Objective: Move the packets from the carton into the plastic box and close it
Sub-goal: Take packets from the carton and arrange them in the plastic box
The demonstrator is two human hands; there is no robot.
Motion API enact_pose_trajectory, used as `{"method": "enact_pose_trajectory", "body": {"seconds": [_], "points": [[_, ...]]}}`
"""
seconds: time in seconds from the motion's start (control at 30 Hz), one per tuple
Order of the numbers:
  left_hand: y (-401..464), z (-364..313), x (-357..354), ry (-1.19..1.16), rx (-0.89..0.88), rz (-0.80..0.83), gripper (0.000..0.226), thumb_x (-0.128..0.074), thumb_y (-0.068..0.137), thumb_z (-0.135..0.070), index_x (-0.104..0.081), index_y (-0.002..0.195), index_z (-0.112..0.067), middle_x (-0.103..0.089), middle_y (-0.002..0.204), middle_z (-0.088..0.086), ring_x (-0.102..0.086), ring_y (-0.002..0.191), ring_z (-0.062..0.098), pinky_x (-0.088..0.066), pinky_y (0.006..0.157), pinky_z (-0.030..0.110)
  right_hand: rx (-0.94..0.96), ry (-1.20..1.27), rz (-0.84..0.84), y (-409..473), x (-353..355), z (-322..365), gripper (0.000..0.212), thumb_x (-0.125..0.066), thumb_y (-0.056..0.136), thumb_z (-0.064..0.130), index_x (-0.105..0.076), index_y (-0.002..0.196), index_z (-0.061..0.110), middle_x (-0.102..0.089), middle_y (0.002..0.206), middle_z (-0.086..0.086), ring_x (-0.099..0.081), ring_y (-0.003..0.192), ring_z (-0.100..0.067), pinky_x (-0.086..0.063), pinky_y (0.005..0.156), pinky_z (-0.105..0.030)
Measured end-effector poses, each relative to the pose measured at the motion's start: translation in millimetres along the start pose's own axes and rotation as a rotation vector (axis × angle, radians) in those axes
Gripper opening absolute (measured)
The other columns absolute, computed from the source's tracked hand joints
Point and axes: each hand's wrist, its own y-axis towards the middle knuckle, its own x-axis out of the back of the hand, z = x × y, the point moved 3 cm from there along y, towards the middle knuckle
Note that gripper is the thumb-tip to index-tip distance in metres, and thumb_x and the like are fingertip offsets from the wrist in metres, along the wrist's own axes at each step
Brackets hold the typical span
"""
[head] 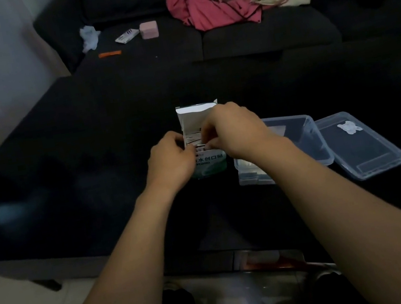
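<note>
So we start close in: both forearms reach forward over the dark sofa seat (86, 150), and our hands meet at the carton (206, 162), which stands upright with its top flap folded back. Our left hand (171, 162) curls round the carton's left wall and steadies it. Our right hand (231, 133) dips over the open mouth, fingertips pressed together on the edges of the packets (193, 139) packed inside; it looks like a pinch on one or a few of them, though the fingers hide exactly how many.

These packets will be light, thin and flat, we judge, and a little slick in their wrappers, so they may fan out or slip if we grab only a corner. Better to take them across their top edges as a small stack, thumb on one face and fingers on the other. The carton is thin card and nearly weightless, so it will tip or crush unless the left hand braces it low.

Just right of the carton sits the plastic box (309, 138), clear, open, partly behind our right wrist, with something pale already in its near end. Further right of the carton lies the lid (370, 148), flat, touching the box.

Well beyond the carton, pink clothing (198, 7) is heaped on the cushions.
</note>
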Motion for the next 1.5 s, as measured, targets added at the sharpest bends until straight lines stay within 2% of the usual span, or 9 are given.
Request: {"method": "enact_pose_trajectory", "body": {"seconds": [0.2, 0.5, 0.63, 0.77, 0.87, 1.03, 1.1, 1.27, 1.5], "points": [[-1.5, -0.4, 0.8, -0.011, -0.012, -0.006, 0.012, -0.054, 0.102, -0.039, -0.057, 0.105, -0.027, -0.065, 0.097, -0.002, -0.068, 0.089, 0.021, -0.058, 0.065, 0.037, -0.013, 0.08, 0.051, 7.0, -5.4, -4.8, 0.007, -0.076, 0.086, 0.022, -0.078, 0.09, 0.027, -0.069, 0.109, -0.005, -0.067, 0.096, -0.024, -0.058, 0.081, -0.04], [-5.6, -6.1, 5.1, -0.081, -0.043, -0.108, 0.051, -0.033, 0.102, -0.061, -0.061, 0.109, -0.019, -0.066, 0.096, -0.004, -0.066, 0.088, 0.014, -0.055, 0.067, 0.034, -0.01, 0.359, -0.147, -2.2, 19.2, -14.5, 0.007, -0.071, 0.091, 0.028, -0.076, 0.092, 0.023, -0.071, 0.084, 0.005, -0.067, 0.067, -0.007, -0.062, 0.068, -0.036], [-8.6, -14.3, 12.1, -0.091, -0.18, -0.404, 0.049, -0.04, 0.099, -0.062, -0.061, 0.114, -0.02, -0.062, 0.101, -0.003, -0.062, 0.087, 0.009, -0.057, 0.078, 0.037, 0.025, 0.547, -0.277, -13.4, 40.0, -14.4, 0.009, -0.068, 0.094, 0.02, -0.075, 0.092, 0.015, -0.073, 0.079, -0.001, -0.067, 0.052, -0.009, -0.055, 0.051, -0.02], [-22.6, -32.3, 15.9, -0.184, -0.489, -0.53, 0.038, -0.049, 0.1, -0.046, -0.062, 0.118, -0.015, -0.056, 0.11, 0.0, -0.057, 0.088, 0.007, -0.049, 0.073, 0.018, 0.024, 0.718, -0.286, -21.6, 56.7, -25.9, 0.01, -0.068, 0.095, 0.015, -0.074, 0.094, 0.008, -0.074, 0.075, -0.012, -0.062, 0.046, -0.015, -0.052, 0.043, -0.025], [-32.8, -46.7, 8.0, -0.372, -0.557, -0.323, 0.036, -0.038, 0.106, -0.041, -0.063, 0.117, -0.019, -0.066, 0.108, -0.001, -0.065, 0.093, 0.008, -0.052, 0.077, 0.018, 0.023, 0.842, -0.118, -29.9, 58.9, -38.5, 0.011, -0.066, 0.096, 0.011, -0.073, 0.098, 0.003, -0.073, 0.075, -0.017, -0.061, 0.052, -0.014, -0.053, 0.045, -0.026], [-49.3, -58.0, -18.9, -0.81, 0.087, 0.428, 0.057, -0.022, 0.109, -0.049, -0.066, 0.123, -0.015, -0.077, 0.104, 0.015, -0.076, 0.086, 0.023, -0.062, 0.068, 0.035, 0.015, 0.807, 0.034, -41.4, 55.7, -50.6, 0.01, -0.063, 0.096, 0.013, -0.072, 0.097, 0.009, -0.074, 0.082, -0.017, -0.064, 0.06, -0.016, -0.056, 0.053, -0.024], [-53.5, -60.8, -27.5, -0.825, 0.161, 0.598, 0.062, -0.021, 0.107, -0.053, -0.064, 0.128, -0.011, -0.076, 0.104, 0.019, -0.075, 0.084, 0.027, -0.062, 0.063, 0.037, -0.001, 0.781, 0.013, -43.2, 55.2, -55.5, 0.01, -0.063, 0.096, 0.012, -0.071, 0.098, 0.006, -0.073, 0.082, -0.019, -0.062, 0.058, -0.015, -0.056, 0.052, -0.024], [-51.8, -66.7, -49.1, -0.908, 0.24, 0.593, 0.052, -0.033, 0.108, -0.048, -0.061, 0.128, -0.01, -0.067, 0.082, 0.01, -0.064, 0.064, 0.018, -0.05, 0.047, 0.025, -0.02, 0.774, 0.023, -48.6, 52.9, -61.9, 0.018, -0.066, 0.095, 0.013, -0.068, 0.111, 0.006, -0.072, 0.085, -0.011, -0.064, 0.056, -0.003, -0.046, 0.048, -0.014], [-47.4, -71.0, -62.5, -1.013, 0.301, 0.636, 0.047, -0.036, 0.108, -0.041, -0.058, 0.131, -0.007, -0.064, 0.081, 0.01, -0.058, 0.064, 0.015, -0.046, 0.05, 0.022, 0.039, 0.609, 0.023, -43.3, 48.1, -64.0, 0.022, -0.06, 0.099, 0.016, -0.067, 0.12, 0.013, -0.069, 0.096, 0.002, -0.067, 0.077, 0.0, -0.052, 0.064, -0.014]]}}
